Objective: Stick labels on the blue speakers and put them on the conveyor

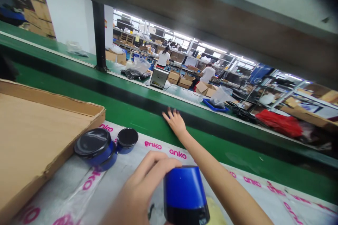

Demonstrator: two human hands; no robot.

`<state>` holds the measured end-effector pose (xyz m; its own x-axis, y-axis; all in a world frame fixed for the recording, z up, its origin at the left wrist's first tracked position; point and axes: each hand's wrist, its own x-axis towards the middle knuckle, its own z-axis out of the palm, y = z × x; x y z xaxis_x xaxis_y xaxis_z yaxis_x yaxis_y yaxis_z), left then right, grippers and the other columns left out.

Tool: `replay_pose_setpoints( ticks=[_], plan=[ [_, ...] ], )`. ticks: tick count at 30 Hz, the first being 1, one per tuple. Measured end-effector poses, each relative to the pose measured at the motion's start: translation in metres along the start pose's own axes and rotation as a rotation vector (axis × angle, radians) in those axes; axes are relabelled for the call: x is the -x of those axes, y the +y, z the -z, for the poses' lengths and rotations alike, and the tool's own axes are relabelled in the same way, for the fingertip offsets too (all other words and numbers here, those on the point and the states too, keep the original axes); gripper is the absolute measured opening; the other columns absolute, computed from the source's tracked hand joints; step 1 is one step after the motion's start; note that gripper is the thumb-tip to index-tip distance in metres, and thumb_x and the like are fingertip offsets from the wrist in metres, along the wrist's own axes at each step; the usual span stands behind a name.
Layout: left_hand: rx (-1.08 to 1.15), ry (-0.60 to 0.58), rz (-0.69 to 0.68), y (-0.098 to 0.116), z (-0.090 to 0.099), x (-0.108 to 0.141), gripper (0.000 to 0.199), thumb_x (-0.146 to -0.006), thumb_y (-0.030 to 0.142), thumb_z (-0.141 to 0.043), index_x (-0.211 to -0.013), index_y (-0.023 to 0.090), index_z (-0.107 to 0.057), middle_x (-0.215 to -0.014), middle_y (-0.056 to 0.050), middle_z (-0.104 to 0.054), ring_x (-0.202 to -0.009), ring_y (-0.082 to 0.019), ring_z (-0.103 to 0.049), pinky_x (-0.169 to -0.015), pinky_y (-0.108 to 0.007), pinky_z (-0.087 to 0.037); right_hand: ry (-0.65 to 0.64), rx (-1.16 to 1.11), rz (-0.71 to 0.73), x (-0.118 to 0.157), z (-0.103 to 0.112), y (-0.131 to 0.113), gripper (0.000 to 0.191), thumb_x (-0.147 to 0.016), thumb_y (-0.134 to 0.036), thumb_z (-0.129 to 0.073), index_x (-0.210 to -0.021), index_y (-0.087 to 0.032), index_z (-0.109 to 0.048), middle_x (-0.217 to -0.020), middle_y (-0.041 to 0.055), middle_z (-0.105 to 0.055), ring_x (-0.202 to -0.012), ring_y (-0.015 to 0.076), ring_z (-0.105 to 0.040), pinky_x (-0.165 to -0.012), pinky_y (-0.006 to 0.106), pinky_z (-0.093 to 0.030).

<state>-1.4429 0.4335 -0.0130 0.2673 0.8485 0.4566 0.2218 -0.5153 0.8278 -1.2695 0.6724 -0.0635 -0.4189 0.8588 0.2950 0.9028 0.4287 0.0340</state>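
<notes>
My left hand (144, 186) is closed around a blue, cup-shaped thing with a black band (186, 191); small pale lettering shows on the band, and its exact kind is unclear. Above the green belt (132, 112) my right hand (174, 122) reaches forward, fingers apart and holding nothing. Whether its fingertips touch the belt I cannot tell. Left of my left hand, a larger round blue piece with a glossy black top (93, 147) and a smaller one (127, 140) stand close together on the table covering printed "anko" (153, 145).
At the left lies a shallow cardboard tray (47, 126). A black post (99, 35) rises beyond the belt, and a grey shelf (185, 10) hangs overhead. Across the belt are a blue tray (215, 106) with a plastic bag, red cloth (278, 123), cartons and two people.
</notes>
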Motion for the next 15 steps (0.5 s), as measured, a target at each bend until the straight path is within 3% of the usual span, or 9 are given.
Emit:
replay_pose_setpoints(
  ticks=[3,7,9,10,12,14,15],
  plan=[
    [-0.071,0.033,0.006,0.0,-0.002,-0.004,0.069,-0.065,0.001,-0.073,-0.117,0.042,-0.053,-0.114,0.013,-0.061,-0.108,-0.009,-0.062,-0.094,-0.011,-0.046,0.007,-0.109,0.032,0.008,0.005,-0.006,0.039,-0.095,-0.027,-0.062,-0.132,-0.023,-0.055,-0.147,0.0095,-0.048,-0.132,0.0292,-0.049,-0.11,0.057,-0.04],
    [-0.141,0.063,0.002,0.002,-0.003,-0.005,0.057,-0.071,0.007,-0.069,-0.114,0.041,-0.054,-0.11,0.011,-0.062,-0.107,-0.011,-0.062,-0.086,-0.015,-0.052,0.075,-0.36,-0.006,0.033,0.051,-0.016,0.038,-0.093,-0.027,-0.064,-0.13,-0.021,-0.057,-0.153,0.0098,-0.042,-0.141,0.0317,-0.038,-0.115,0.06,-0.032],
    [-0.155,0.059,-0.023,0.003,-0.001,-0.003,0.058,-0.072,0.006,-0.067,-0.117,0.04,-0.053,-0.112,0.011,-0.06,-0.108,-0.009,-0.061,-0.09,-0.013,-0.049,0.105,-0.539,-0.071,0.064,0.082,-0.027,0.03,-0.096,-0.031,-0.059,-0.123,-0.018,-0.061,-0.15,0.0106,-0.046,-0.139,0.0294,-0.042,-0.113,0.056,-0.037],
    [-0.165,0.058,-0.045,0.003,-0.001,-0.002,0.059,-0.072,0.005,-0.065,-0.119,0.039,-0.052,-0.114,0.01,-0.059,-0.109,-0.008,-0.06,-0.093,-0.011,-0.046,0.105,-0.647,-0.107,0.084,0.095,-0.033,0.028,-0.1,-0.033,-0.051,-0.121,-0.017,-0.061,-0.143,0.011,-0.053,-0.133,0.0258,-0.051,-0.107,0.05,-0.046],
    [-0.209,0.071,-0.1,0.004,-0.001,0.003,0.06,-0.073,0.004,-0.059,-0.123,0.035,-0.05,-0.119,0.007,-0.053,-0.113,-0.008,-0.056,-0.099,-0.01,-0.04,0.053,-0.854,-0.193,0.133,0.114,-0.048,0.05,-0.106,-0.046,-0.021,-0.125,-0.021,-0.059,-0.127,0.0101,-0.067,-0.107,0.0192,-0.069,-0.086,0.036,-0.061],
    [-0.289,0.065,-0.159,0.007,-0.005,0.008,0.06,-0.073,0.003,-0.051,-0.126,0.031,-0.048,-0.12,0.003,-0.047,-0.113,-0.011,-0.053,-0.101,-0.013,-0.039,-0.017,-0.98,-0.23,0.181,0.121,-0.062,0.053,-0.103,-0.055,-0.017,-0.133,-0.034,-0.057,-0.138,0.0042,-0.062,-0.113,0.0202,-0.068,-0.088,0.035,-0.061],
    [-0.321,0.048,-0.18,0.008,-0.008,0.011,0.059,-0.073,0.002,-0.048,-0.126,0.029,-0.048,-0.119,0.001,-0.045,-0.112,-0.013,-0.052,-0.099,-0.017,-0.039,-0.044,-1.07,-0.209,0.201,0.122,-0.07,0.048,-0.099,-0.062,-0.031,-0.136,-0.042,-0.053,-0.142,-0.001,-0.059,-0.126,0.0211,-0.06,-0.092,0.033,-0.058]
  ],
)
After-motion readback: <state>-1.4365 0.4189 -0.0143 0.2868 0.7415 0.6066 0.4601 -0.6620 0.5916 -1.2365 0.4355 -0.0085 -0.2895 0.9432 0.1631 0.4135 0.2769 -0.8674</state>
